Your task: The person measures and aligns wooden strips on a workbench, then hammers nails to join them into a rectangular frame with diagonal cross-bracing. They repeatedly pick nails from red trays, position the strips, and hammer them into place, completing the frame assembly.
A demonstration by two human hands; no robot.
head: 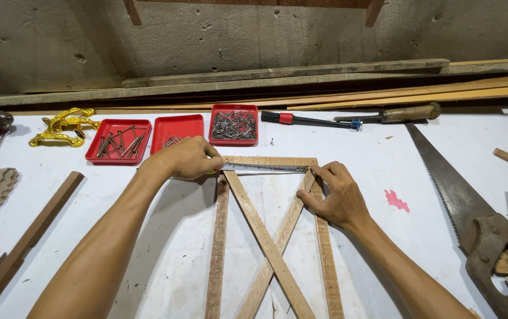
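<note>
your left hand (186, 158) pinched a tape measure (264, 168) along the wooden frame (268, 160); your right hand (335, 192) pressed open fingers (316, 171) on the frame's right corner

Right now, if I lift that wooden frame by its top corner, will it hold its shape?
Probably light: the wooden frame is thin slats. The crossed braces should resist racking, though no fasteners are visible, so it may flex. The right hand pinning the corner suggests it slides easily.

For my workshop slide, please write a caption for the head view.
Left hand and right hand stretch a tape measure across a wooden frame.
</note>
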